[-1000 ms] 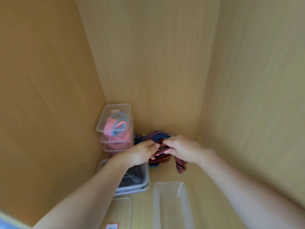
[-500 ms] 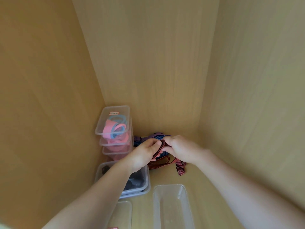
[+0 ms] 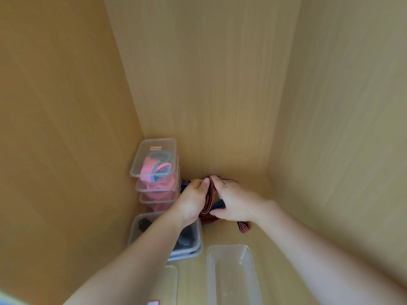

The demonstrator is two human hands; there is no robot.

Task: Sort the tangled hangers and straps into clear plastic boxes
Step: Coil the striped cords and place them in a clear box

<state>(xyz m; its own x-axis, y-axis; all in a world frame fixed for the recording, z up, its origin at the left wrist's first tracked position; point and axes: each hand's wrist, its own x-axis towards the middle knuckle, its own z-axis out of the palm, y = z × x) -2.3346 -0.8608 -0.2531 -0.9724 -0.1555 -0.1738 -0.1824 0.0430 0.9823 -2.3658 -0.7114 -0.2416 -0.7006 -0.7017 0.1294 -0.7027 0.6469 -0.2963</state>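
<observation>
Tangle of straps (image 3: 207, 220) lies at the back of the cupboard floor (image 3: 275, 234), mostly hidden behind both hands. Three pieces can be told apart: a red striped strap (image 3: 209, 195), a blue striped strap (image 3: 219, 203) and a purple strap (image 3: 229, 179).

Left hand (image 3: 193, 199): grip closed, pinching the red striped strap near its top fold. Right hand (image 3: 233, 203): grip closed, fingers curled over the same strap, thumb beneath.

Boxes counted:
- Three in the stack of lidded boxes (image 3: 154, 157) at left, holding pink and blue bands. The top label is unreadable.
- One box with dark contents (image 3: 191, 238), largely under the left forearm.
- One empty long box (image 3: 231, 274), cut off by the bottom edge.
- One flat clear piece (image 3: 169, 282), also cut off. Lid or box cannot be told.
</observation>
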